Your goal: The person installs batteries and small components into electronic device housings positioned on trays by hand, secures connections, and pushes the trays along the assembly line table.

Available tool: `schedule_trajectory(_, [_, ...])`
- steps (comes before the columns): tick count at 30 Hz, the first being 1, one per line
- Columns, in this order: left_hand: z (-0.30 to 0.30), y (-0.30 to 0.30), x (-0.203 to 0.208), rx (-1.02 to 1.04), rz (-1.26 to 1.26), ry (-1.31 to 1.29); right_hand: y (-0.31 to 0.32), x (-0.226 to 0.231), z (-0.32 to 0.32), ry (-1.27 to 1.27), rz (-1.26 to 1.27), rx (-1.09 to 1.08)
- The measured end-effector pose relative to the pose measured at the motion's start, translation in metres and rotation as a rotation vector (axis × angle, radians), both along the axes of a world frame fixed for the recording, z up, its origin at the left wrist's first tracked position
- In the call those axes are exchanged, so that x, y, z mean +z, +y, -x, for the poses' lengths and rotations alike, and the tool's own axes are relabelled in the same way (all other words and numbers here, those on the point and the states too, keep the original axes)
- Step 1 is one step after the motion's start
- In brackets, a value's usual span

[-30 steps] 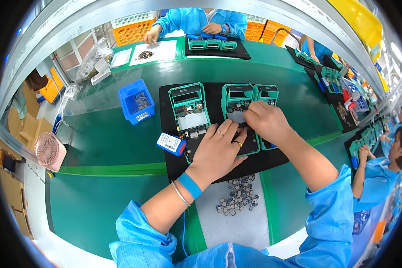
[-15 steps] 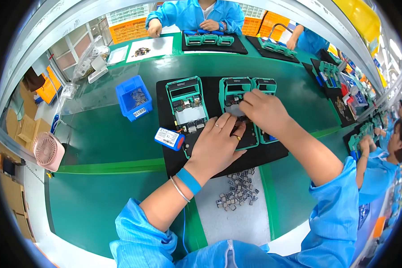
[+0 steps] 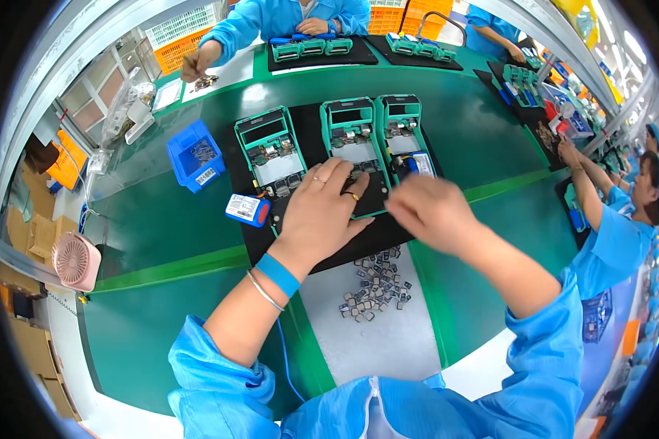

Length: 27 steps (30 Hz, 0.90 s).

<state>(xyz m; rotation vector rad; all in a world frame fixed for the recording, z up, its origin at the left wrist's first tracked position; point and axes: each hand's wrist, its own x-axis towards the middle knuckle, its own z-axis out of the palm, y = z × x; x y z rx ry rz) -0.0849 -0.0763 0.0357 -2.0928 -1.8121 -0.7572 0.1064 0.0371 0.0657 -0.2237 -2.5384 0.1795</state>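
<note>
My left hand (image 3: 322, 208) lies with its fingers stretched over the lower part of the middle green device housing (image 3: 354, 151). Circuit boards and a pale panel show inside that housing. Close to its lower right side, my right hand (image 3: 433, 214) hovers with fingers curled and smeared by motion; whether it holds anything is hidden. A second green housing (image 3: 272, 150) stands to the left, with a blue-and-white battery pack (image 3: 246, 209) beside its lower end. To the right is a third housing (image 3: 400, 124) with a battery in it. All three rest on a black mat (image 3: 338, 256).
Small square metal parts (image 3: 377, 289) lie scattered on a grey sheet (image 3: 344, 344) nearest me. A blue bin (image 3: 196, 156) of small parts and a pink fan (image 3: 76, 261) stand at left. Co-workers sit across the bench (image 3: 300, 88) and at right, with more housings.
My right hand has drawn back from inside the middle housing toward me. My left hand stays on that housing. The whole view has shifted, placing the bench things farther left and up.
</note>
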Motion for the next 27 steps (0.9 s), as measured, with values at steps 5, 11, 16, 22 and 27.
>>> schedule_trajectory(5, [0.004,-0.003,0.007,-0.006,-0.013,0.027,-0.041,-0.036,-0.074,-0.270,0.227,0.052])
schedule_trajectory(11, [-0.010,0.001,0.026,-0.004,0.030,-0.012,-0.044,-0.051,-0.093,-0.274,0.107,0.123])
schedule_trajectory(16, [-0.054,0.042,0.049,-0.131,0.061,-0.028,-0.039,-0.049,-0.084,-0.387,-0.185,0.284])
schedule_trajectory(22, [-0.067,0.087,0.036,-0.079,0.254,0.092,-0.051,-0.044,-0.071,-0.481,-0.247,0.280])
schedule_trajectory(27, [-0.053,0.079,0.038,-0.091,0.144,-0.361,-0.017,-0.015,-0.071,-0.357,0.125,0.255])
